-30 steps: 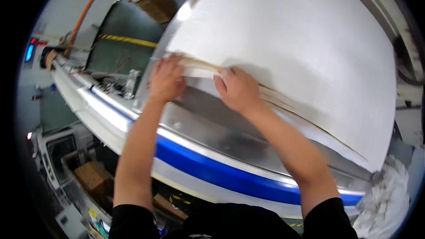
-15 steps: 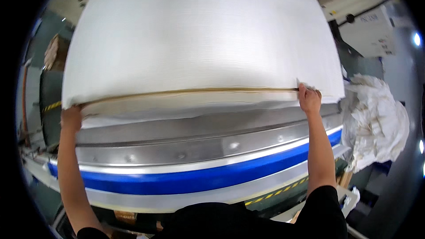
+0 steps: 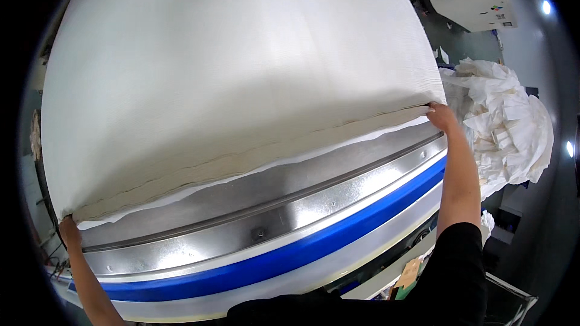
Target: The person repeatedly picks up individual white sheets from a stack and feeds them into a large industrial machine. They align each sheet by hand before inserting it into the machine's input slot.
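A broad, layered spread of white fabric covers the table surface in front of me, its near edge showing several stacked plies. At the right end of that edge, my right hand is closed with its fingertips on the top fabric. My left hand is closed on the left corner, its fingers partly hidden by the cloth. Both arms are stretched wide apart. Under the near edge, a thin white layer sticks out over the metal tabletop.
A metal rail and a blue strip run along the table's near side. Heaped crumpled white material lies at the right. Behind it stands a pale machine cabinet. Cardboard sits below the table edge.
My view has turned, so the table edge now slants up to the right. The brown gap along the fabric's near edge has narrowed to thin lines. Both hands stay at the edge's ends.
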The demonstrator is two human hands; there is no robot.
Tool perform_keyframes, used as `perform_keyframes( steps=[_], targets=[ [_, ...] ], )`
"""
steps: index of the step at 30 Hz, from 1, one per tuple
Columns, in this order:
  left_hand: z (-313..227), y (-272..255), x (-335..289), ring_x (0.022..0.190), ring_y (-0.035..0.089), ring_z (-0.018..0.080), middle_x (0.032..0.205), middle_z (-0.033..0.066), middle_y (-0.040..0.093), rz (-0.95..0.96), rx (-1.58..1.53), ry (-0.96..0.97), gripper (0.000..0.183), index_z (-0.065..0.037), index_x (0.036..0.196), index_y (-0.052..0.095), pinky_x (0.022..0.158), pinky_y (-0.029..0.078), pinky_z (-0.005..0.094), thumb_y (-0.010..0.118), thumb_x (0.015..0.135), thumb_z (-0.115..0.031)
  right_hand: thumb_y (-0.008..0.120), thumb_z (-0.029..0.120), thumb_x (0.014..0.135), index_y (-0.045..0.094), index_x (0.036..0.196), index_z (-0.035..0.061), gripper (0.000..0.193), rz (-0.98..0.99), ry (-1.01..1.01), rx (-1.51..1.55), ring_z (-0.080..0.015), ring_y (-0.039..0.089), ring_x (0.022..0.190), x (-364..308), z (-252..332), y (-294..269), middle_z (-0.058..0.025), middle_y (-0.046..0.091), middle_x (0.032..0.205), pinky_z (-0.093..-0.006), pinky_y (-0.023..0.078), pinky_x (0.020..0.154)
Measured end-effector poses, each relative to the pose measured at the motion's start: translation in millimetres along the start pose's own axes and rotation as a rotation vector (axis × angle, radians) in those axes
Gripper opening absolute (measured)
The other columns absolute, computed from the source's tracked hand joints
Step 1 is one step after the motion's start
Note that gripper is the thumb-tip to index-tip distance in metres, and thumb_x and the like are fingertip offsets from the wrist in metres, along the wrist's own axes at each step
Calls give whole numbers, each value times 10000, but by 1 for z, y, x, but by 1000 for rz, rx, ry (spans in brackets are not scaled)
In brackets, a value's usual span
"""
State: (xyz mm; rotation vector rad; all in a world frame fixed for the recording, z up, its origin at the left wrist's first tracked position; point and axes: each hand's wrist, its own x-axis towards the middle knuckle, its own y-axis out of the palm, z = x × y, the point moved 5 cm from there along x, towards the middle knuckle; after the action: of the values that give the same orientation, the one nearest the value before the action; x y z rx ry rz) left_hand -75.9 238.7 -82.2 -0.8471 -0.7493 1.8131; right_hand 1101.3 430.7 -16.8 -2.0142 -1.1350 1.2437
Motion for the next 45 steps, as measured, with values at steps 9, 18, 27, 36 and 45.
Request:
perform_keyframes(
  steps=[9, 18, 27, 36, 45],
  targets=[
    [2, -49, -25, 956, 590, 369, 1015, 149, 642, 111, -32, 4, 289, -129, 1098, 616, 824, 465, 453, 440, 870, -110, 567, 178, 802, 626, 1144, 151, 348, -142, 80, -7, -302, 607, 1005, -15, -10, -19, -112, 646, 1076, -398, 490, 861],
    [28, -178, -75, 953, 606, 322, 1033, 103, 659, 29, -127, -81, 291, -156, 1034, 659, 856, 462, 420, 461, 835, -80, 527, 67, 776, 632, 1113, 109, 356, -276, -23, 146, -350, 592, 996, -58, -91, -63, -168, 638, 1057, -430, 463, 845],
    [56, -124, -182, 1014, 604, 281, 1034, 82, 665, 410, -5, 39, 336, -180, 1056, 675, 888, 463, 414, 517, 787, -57, 567, 59, 716, 656, 1034, 109, 334, -196, -233, 1, -389, 593, 909, -144, -116, -1, -177, 650, 948, -457, 477, 792],
    [-7, -35, -264, 1013, 620, 245, 1047, 76, 664, 922, 326, 353, 281, -140, 967, 700, 845, 476, 422, 637, 699, -84, 583, 127, 712, 710, 955, 147, 275, 216, -268, -306, -318, 640, 832, -205, -76, 91, -136, 672, 869, -432, 510, 760],
    [-30, 5, -258, 1012, 635, 279, 1093, 75, 667, 1013, 294, 249, 221, -127, 992, 704, 796, 514, 464, 587, 811, -175, 545, 177, 797, 694, 826, 70, 186, 267, -249, -414, -333, 631, 836, -194, -84, 146, -144, 666, 853, -428, 503, 755]
  ],
)
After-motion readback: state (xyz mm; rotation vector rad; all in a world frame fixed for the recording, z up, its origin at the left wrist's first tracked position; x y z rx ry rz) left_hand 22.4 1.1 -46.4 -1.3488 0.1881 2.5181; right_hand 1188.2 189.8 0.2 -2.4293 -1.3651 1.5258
